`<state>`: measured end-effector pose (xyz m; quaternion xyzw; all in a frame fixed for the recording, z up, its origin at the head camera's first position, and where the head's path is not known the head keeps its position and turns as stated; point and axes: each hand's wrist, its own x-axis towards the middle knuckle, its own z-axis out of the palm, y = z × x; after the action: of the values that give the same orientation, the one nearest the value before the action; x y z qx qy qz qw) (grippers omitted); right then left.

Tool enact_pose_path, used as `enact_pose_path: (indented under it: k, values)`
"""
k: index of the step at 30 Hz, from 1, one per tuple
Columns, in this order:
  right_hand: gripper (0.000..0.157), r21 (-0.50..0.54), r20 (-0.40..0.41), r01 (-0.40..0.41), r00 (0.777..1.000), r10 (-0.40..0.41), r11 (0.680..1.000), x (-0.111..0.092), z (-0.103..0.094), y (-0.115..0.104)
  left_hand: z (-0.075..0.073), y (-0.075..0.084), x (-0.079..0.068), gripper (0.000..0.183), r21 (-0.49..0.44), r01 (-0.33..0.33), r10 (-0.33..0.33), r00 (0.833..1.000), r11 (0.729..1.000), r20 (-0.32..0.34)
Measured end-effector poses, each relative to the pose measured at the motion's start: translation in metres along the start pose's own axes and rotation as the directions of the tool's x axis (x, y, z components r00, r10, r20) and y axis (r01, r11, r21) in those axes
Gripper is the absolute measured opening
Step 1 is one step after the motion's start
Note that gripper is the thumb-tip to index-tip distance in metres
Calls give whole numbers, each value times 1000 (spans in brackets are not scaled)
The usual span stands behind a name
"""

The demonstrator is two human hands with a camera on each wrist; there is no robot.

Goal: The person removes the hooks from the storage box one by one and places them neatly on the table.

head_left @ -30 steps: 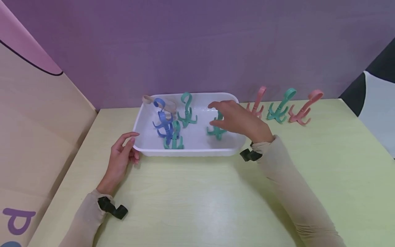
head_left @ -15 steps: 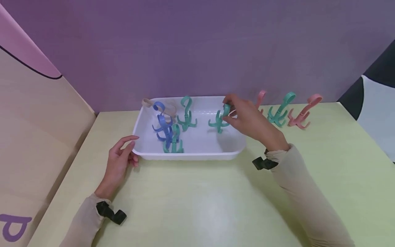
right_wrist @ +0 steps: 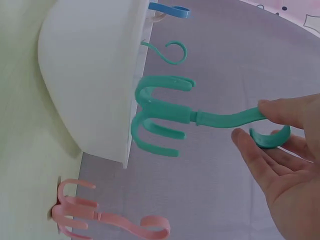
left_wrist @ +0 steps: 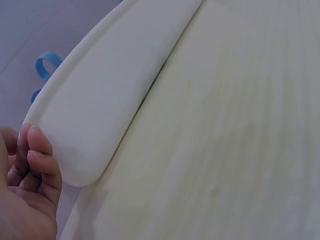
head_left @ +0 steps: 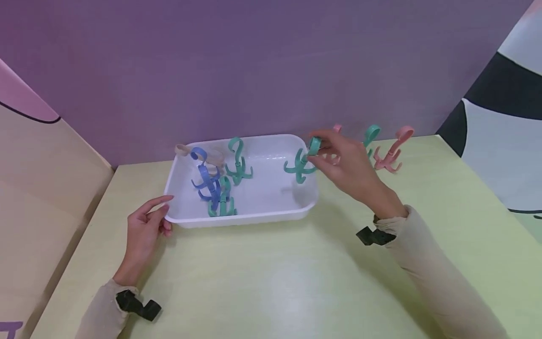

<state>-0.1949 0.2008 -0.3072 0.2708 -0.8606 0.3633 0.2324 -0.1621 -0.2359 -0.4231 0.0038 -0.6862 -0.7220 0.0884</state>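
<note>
My right hand (head_left: 351,169) pinches a green four-pronged hanging hook (right_wrist: 170,112) by its curled top, between thumb and fingers. In the right wrist view the hook is lifted off the surfaces, its prongs near the rim of the white tray (head_left: 271,214). My left hand (head_left: 144,230) holds the tray's near left corner, with fingertips at the rim. Inside the tray sit a green hook (head_left: 239,165) at the back, another green hook (head_left: 222,202) at the front and overlapping blue hooks (head_left: 207,179). A beige hook (head_left: 215,157) lies partly hidden behind the blue ones.
Right of the tray, a pink hook (head_left: 391,153) stands on the table (head_left: 271,273). A green hook (head_left: 371,134) and another pink hook (right_wrist: 100,215) are partly hidden behind my right hand in the head view. A purple backdrop (head_left: 254,70) rises behind the table.
My right hand has taken hold of the green hook by its top and lifted it towards the tray's right edge. The left hand stays at the tray's corner; the head view has shifted.
</note>
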Motion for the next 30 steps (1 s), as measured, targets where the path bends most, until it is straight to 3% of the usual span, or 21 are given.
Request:
enact_pose_path:
  k: [10,20,30]
  values:
    - [48,2,-54,76,996,-75,997,-5,-9,-4,-10,4,-5,33,-22,47,-48,999,999,-16]
    - [52,-43,-112,127,985,-131,991,-9,-22,13,-4,4,-5,17,-30,67,-67,998,997,9]
    - [48,-167,-173,54,981,-83,984,-13,-51,33,5,0,1,24,16,51,-51,998,999,42]
